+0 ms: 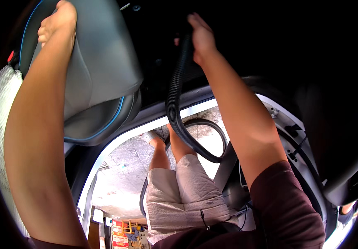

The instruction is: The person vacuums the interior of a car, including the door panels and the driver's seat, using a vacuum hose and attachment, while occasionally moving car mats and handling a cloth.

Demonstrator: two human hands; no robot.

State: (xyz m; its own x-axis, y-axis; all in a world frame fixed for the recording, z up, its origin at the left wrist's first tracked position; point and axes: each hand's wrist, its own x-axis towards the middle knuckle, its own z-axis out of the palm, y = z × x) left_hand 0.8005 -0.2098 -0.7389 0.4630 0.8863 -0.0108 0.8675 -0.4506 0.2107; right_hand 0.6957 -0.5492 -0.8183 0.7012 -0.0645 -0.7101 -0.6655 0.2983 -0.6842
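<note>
My left hand (59, 23) presses on the grey car seat cushion (104, 59), its fingers curled in. Blue piping runs along the seat's dark side bolster (94, 124). Toward the dark footwell, my right hand (203, 37) grips a black corrugated vacuum hose (174, 93) near its upper end. Whatever the hose ends in is lost in the darkness. From my hand the hose bends down over the door sill (197, 107) and loops on the paving outside.
A white mesh-textured surface (4, 102) lies left of the seat, near a red buckle button (10, 56). The open car door (300, 152) stands at the right. My legs (163, 155) are outside on the tiled ground (126, 162). Another person's arm (347, 208) shows at far right.
</note>
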